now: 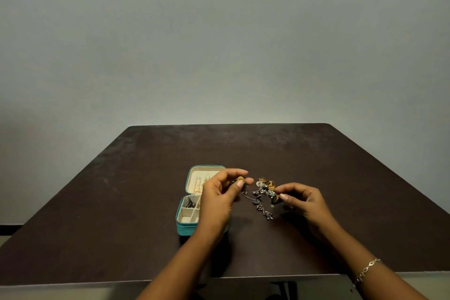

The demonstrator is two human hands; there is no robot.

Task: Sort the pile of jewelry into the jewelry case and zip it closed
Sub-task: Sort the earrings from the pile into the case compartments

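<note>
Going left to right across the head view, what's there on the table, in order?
Open jewelry case → left hand pinching a gold earring → jewelry pile → right hand pinching a green piece → bracelet on the right wrist.

The jewelry case [187,228] is showing teal outside and cream inside. The table [121,202] is appearing dark brown, faintly mottled, and the wall [219,31] plain grey. The jewelry pile [264,192] is mixing gold, silver and dark green; the earring [240,179] in the left hand [219,200] is gleaming gold, the wrist bracelet [367,269] silver.
</note>
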